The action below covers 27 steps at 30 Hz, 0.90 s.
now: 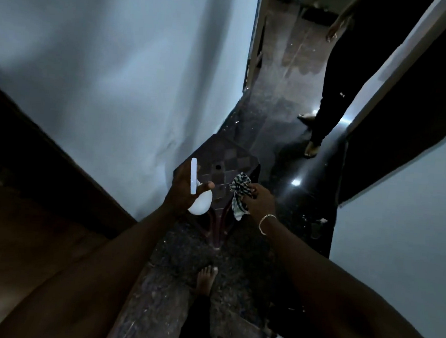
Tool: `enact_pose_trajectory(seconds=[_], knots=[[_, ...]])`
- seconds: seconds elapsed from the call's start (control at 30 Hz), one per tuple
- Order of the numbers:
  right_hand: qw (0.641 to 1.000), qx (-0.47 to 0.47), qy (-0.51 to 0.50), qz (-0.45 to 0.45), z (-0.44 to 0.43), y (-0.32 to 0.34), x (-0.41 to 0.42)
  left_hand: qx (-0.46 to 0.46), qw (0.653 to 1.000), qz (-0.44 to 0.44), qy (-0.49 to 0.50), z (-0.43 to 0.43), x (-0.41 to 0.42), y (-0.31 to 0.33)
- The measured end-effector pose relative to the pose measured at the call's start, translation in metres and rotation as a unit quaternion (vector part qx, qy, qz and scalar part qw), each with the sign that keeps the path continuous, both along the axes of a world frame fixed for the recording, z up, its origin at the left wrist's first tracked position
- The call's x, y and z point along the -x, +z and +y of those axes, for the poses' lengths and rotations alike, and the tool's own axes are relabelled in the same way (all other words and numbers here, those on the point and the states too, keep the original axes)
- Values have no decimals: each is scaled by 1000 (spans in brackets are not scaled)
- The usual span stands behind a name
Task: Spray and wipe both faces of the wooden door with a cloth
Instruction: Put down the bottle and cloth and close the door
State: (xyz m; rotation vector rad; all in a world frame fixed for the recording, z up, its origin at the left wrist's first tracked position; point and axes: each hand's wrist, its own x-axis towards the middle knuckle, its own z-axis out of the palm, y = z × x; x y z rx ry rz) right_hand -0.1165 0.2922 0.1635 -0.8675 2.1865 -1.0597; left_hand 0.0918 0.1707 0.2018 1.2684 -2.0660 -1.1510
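A: Holding what in the left hand (181, 189)?

B: Gripping the white spray bottle (199, 206) round its neck, nozzle end up, above the near left corner of the stool (233, 159). Probably readying it for spraying.

A: And in the right hand (260, 201)?

B: Pinching the checked cloth (238, 193) in a bunch, letting its tail hang down, just right of the bottle. Likely bunching it for wiping straight after a spray.

A: Touching the stool with either?

B: Not seeming to. Hovering over it with both, though struggling to judge the gap in this dim light.

A: Finding the wooden door (29, 208) where?

B: Seeing it at the near left, brown and broad, beside the left arm, well apart from bottle and cloth. Not yet spraying or wiping it, judging by that distance.

A: Minding anything else?

B: Noting another person (336, 84) standing at the far right on the glossy floor (289, 68), well apart. Probably needing a turn leftward before aiming at the door.
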Motion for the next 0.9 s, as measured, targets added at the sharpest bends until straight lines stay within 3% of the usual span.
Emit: enact_pose_trajectory(seconds=[0.2,0.3,0.5,0.63,0.9], knots=[[998,-53,-19,32,-111,-77,62,100,992,-69,-27,-113,67,-102],[996,-87,-15,34,-168,-113,88,113,987,-114,-21,-152,97,-118],[983,-165,36,72,-251,-163,116,99,989,-83,-74,-203,134,-140],[968,-219,40,114,-276,-186,116,123,979,-114,-115,-219,142,-160],[951,-243,116,153,-285,-208,119,92,989,-77,-91,-225,138,-193]])
